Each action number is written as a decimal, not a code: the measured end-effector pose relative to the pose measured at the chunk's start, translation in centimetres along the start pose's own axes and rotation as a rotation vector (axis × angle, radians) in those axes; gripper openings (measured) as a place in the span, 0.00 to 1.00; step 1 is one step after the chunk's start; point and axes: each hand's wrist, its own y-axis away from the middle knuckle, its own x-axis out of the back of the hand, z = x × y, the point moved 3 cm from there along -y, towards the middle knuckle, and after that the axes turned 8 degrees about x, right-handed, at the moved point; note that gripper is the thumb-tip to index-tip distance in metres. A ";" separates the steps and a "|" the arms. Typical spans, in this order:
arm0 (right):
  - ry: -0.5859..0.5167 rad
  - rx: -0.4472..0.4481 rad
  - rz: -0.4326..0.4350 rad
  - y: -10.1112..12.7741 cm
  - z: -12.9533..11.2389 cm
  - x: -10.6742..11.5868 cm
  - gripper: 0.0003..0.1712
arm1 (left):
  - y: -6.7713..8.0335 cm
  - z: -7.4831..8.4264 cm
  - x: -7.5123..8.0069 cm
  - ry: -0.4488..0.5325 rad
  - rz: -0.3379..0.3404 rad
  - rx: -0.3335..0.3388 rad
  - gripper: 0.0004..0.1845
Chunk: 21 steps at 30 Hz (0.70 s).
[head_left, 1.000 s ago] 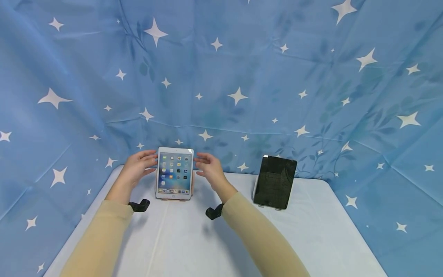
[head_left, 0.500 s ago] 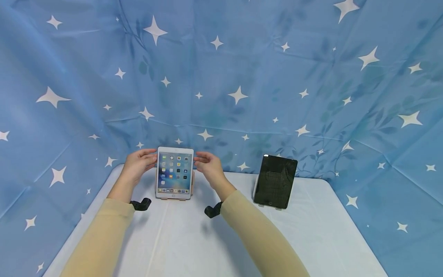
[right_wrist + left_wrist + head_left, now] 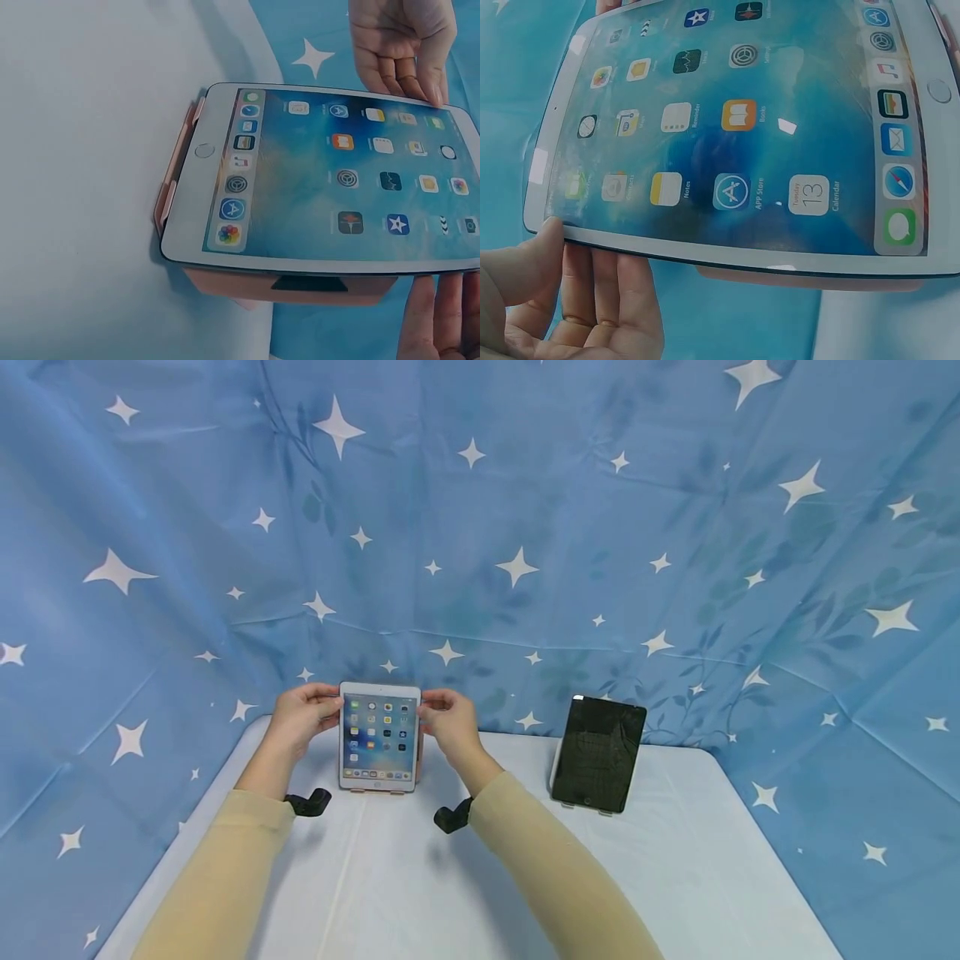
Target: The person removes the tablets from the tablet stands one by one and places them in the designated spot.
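A white-framed tablet (image 3: 378, 739) with a lit screen of app icons leans upright on a pink stand (image 3: 300, 286). My left hand (image 3: 296, 718) pinches its upper left edge. In the left wrist view the thumb (image 3: 544, 255) lies on the front rim and the fingers pass behind. On the opposite upper edge, my right hand (image 3: 453, 727) grips the tablet. Fingers (image 3: 420, 322) of that hand go under the back in the right wrist view, where its thumb is out of frame. The tablet's lower end still sits against the stand's front lips (image 3: 178, 169).
To the right, a second tablet (image 3: 597, 756) with a dark screen leans on a light stand (image 3: 555, 764). Both stand near the back of a white-covered table (image 3: 397, 877). A blue curtain (image 3: 480, 527) with white stars hangs behind and at the sides.
Both hands have closed in from beside the tablet onto its upper edges. The tablet's top has dipped very slightly. The dark tablet has stayed put.
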 end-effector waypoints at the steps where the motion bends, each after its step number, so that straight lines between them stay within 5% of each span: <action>1: -0.006 -0.001 0.008 0.0 0.0 0.0 0.10 | 0.0 0.0 0.0 -0.003 0.001 -0.002 0.24; 21: -0.030 -0.010 -0.012 0.2 -0.9 0.4 0.06 | 0.7 0.6 -0.1 -0.036 0.027 -0.026 0.19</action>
